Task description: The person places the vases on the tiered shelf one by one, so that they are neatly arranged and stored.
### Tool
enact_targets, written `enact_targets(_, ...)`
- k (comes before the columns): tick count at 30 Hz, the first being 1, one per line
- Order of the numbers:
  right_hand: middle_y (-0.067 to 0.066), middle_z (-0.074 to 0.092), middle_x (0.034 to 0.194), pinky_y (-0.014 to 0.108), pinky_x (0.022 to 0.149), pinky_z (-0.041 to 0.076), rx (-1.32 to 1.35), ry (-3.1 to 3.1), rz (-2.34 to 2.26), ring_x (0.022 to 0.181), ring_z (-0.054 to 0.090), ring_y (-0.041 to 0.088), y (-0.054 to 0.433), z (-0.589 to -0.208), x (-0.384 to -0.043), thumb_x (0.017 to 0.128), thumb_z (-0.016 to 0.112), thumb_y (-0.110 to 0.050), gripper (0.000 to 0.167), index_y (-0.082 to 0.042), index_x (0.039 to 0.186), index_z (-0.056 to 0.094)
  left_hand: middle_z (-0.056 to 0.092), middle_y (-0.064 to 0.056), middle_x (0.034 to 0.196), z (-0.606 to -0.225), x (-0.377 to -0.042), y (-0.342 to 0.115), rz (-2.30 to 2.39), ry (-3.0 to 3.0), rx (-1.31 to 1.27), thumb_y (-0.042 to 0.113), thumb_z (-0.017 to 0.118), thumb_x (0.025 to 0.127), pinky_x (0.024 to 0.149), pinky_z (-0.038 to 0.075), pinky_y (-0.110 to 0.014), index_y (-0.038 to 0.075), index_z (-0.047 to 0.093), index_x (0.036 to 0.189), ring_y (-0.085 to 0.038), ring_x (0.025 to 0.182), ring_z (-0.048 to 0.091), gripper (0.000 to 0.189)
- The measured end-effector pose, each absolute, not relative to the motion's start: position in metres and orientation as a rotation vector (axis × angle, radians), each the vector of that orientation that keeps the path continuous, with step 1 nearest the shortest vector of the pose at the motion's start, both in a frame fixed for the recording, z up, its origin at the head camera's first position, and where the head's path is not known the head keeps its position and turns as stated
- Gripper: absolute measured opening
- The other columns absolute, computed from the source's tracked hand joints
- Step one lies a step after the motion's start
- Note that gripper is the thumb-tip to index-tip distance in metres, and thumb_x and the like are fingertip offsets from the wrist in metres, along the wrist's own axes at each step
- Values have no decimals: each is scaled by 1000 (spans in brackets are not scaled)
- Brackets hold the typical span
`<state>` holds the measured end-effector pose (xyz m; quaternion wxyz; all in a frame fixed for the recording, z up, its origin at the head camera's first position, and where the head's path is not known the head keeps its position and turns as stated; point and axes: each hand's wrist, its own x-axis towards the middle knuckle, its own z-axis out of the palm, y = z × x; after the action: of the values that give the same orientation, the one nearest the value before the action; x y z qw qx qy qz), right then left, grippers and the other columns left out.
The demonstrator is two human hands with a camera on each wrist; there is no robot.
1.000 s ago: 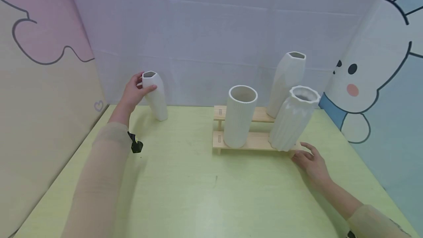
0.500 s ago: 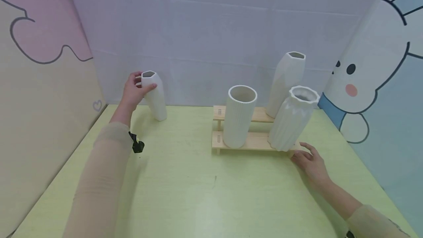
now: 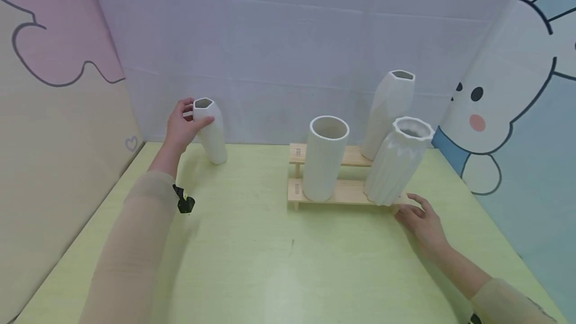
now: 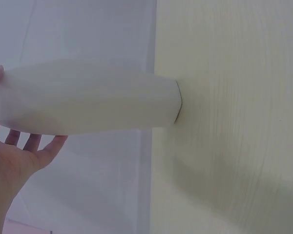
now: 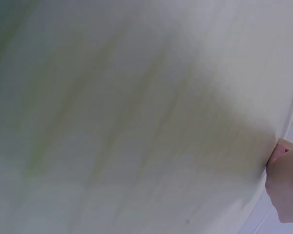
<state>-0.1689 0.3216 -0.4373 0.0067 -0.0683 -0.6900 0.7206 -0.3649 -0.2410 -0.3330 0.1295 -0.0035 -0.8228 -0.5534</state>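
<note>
At the back left, my left hand [image 3: 181,126] grips a white faceted vase [image 3: 211,136] near its top, thumb on the near side and fingers behind. The vase's base is right at the tabletop, as the left wrist view of the vase [image 4: 88,100] shows. My right hand [image 3: 423,224] holds the front right corner of a two-tier wooden rack [image 3: 348,193], its fingertips partly hidden. On the lower tier stand a ribbed cylindrical vase [image 3: 326,164] and a fluted vase with a wavy rim [image 3: 396,169]. Behind them, a taller faceted vase [image 3: 388,109] stands on the upper tier.
Everything stands on a pale yellow-green table [image 3: 252,249]. A pale cloth backdrop [image 3: 270,54] rises behind its back edge. Cartoon-printed panels flank both sides, with a rabbit figure [image 3: 499,109] on the right one. A black strap piece [image 3: 184,201] sits at my left cuff.
Both hands keep their holds, on the vase and at the rack's corner. The scene has shifted only very slightly left in the head view.
</note>
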Motion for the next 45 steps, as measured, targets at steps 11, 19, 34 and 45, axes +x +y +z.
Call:
enact_targets(11,-12,63,97,18,82,52,-238,-2151,2259,92,64,1,318,-436,-171,93,58,-18,51,-11,136,32,42,-11,142,-327,-358,-238,-1561,-2416,14,34,77,77,99,44,-47,15,36,142,-31,123,46,79)
enact_targets(19,-12,63,97,17,82,52,-230,-2141,2267,91,64,1,317,-436,-171,93,58,-17,49,-11,135,33,41,-13,141,-316,-350,-228,-1561,-2466,64,35,76,78,98,45,-48,14,36,142,-32,122,46,78)
enact_targets(34,-13,63,97,18,81,52,-229,-2165,2260,92,63,0,322,-439,-171,93,59,-21,55,-10,138,30,42,-12,141,-287,-332,-214,-1594,-2494,47,38,73,80,93,48,-48,15,35,143,-30,121,47,77)
enact_targets(45,-14,62,97,17,82,52,-246,-2205,2230,92,63,-1,324,-439,-172,94,58,-22,59,-8,141,26,41,-9,143,-264,-318,-204,-1653,-2488,113,41,72,80,89,51,-47,18,35,142,-31,121,48,76)
